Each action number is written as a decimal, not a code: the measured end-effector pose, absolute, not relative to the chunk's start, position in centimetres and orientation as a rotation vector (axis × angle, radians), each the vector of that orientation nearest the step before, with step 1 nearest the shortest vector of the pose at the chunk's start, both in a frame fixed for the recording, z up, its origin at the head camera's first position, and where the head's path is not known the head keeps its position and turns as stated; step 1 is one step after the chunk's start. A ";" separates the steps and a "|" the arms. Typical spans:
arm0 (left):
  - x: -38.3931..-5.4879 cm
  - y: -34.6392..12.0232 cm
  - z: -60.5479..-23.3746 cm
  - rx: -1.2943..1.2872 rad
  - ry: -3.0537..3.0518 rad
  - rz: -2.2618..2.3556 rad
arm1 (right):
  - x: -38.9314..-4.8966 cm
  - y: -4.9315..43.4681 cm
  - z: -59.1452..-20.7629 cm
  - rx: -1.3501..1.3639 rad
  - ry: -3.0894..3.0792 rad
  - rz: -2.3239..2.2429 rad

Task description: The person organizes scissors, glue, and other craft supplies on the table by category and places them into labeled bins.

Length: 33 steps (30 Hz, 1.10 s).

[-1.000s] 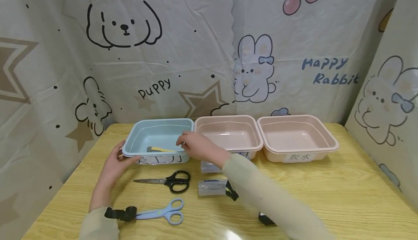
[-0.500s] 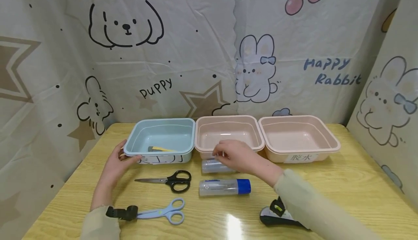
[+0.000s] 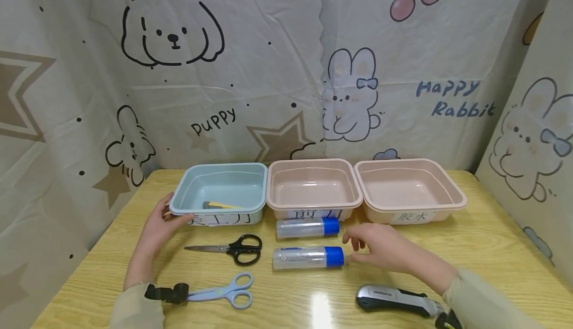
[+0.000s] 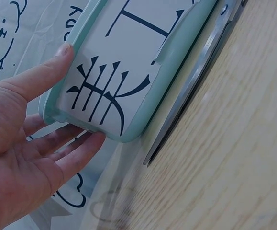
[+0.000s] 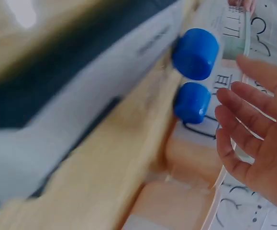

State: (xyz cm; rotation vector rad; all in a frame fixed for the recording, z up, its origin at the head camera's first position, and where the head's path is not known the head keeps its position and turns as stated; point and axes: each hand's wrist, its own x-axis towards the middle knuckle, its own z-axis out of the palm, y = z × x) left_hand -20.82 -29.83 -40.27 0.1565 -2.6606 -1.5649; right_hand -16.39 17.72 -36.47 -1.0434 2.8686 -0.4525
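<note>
Head view: right grip (image 3: 380, 247) empty, fingers relaxed, just right of lower blue-capped bottle (image 3: 308, 258), long axis across frame; left grip (image 3: 157, 226), farther, holds blue bin (image 3: 228, 183) mid-left.

A tabletop nook curtained with cartoon-printed cloth; we cannot tell whether it belongs to a home, an office or a studio.
We see pale fabric (image 3: 268, 80) printed with puppies, rabbits, stars and cherries behind and on both sides of a yellowish wood-grain table (image 3: 497, 249). Stationery suggests a desk or craft spot: black-handled scissors (image 3: 231, 249), light-blue scissors (image 3: 219, 293), two blue-capped bottles (image 3: 299, 258), a box cutter (image 3: 389, 298), and a blue bin (image 3: 224, 211) beside two pink bins (image 3: 313, 205), with Chinese labels (image 3: 415, 217).
</note>
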 end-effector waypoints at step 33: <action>-20.8 -29.9 -40.4 0.158 -2.651 -1.564 | -12.3 27.0 -39.9 -0.630 2.453 -0.510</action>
